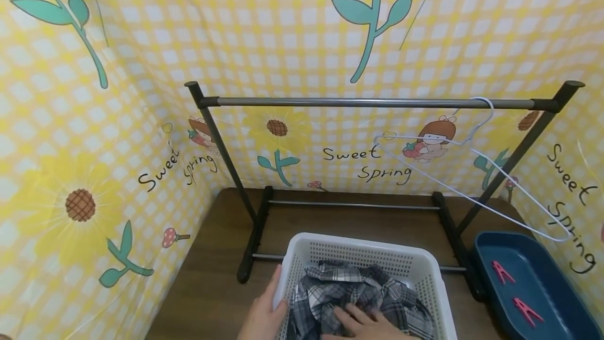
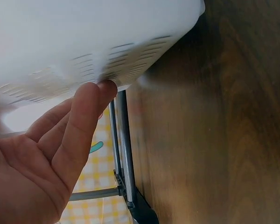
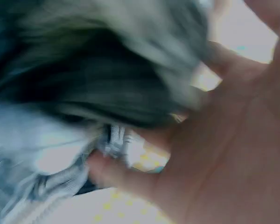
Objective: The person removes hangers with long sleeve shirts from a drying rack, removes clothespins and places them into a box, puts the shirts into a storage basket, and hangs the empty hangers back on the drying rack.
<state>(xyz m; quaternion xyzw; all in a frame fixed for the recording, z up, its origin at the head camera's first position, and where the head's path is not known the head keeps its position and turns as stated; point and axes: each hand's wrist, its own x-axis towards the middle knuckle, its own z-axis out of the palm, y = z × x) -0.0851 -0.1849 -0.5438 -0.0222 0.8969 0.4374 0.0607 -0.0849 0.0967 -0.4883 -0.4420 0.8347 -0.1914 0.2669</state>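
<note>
A white perforated plastic basket [image 1: 363, 240] stands on the brown table, with crumpled grey plaid cloth [image 1: 349, 290] inside. My left hand [image 1: 265, 315] is at the basket's left side. In the left wrist view, the fingers of that hand [image 2: 51, 144] lie fairly straight against the outside of the basket wall [image 2: 98, 51]. Reaching into the basket, my right hand [image 1: 365, 324] touches the cloth with its fingers spread. The right wrist view is blurred: the hand [image 3: 214, 149] is close against the plaid cloth [image 3: 102, 79], and some fingertips are hidden by it.
A dark metal rack [image 1: 330, 102] stands behind the basket on the table [image 1: 198, 277]. From its bar hangs a white wire hanger [image 1: 439, 177], towards the right. A blue tray [image 1: 542, 266] at the right holds two red clothespins [image 1: 527, 311]. Yellow checked sheeting [image 1: 283, 30] surrounds the table.
</note>
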